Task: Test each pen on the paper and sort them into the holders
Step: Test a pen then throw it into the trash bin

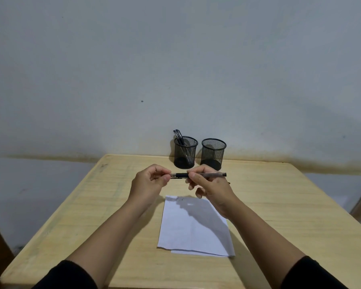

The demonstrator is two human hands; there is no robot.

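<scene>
table (75,236), pale wood, fills the lower half of the view. black sleeves (67,276) at 7 and 5 o'clock, pushed back, both forearms bare and reaching in toward centre.

paper (188,236), white sheet, lies flat at about 6 o'clock of the hands, a second sheet edge showing under its near side. faint marks near its far edge, too small to read. the right forearm's shadow falls across its upper half; the right wrist hangs over its far right corner.

left hand (150,180) raised above the table, fingers curled, thumb and fingertips pinching the left end of the pen (198,175). whether that end is a cap or the tip, cannot tell.

right hand (208,182) just at 3 o'clock of the left, fingers curled round the barrel near the dark grip section, lower fingers loosely bent below. pen held level, running 9 to 3 o'clock, its right end sticking out past the right hand, clear of the paper.

behind the pen something dark and thin, partly hidden by the hands; cannot tell what.

far edge, 12 o'clock: two black mesh holders by the wall (175,59), close together, not touching. left holder (185,152) has two dark pens (178,137) leaning to 11 o'clock. right holder (213,153) shows none.
</scene>
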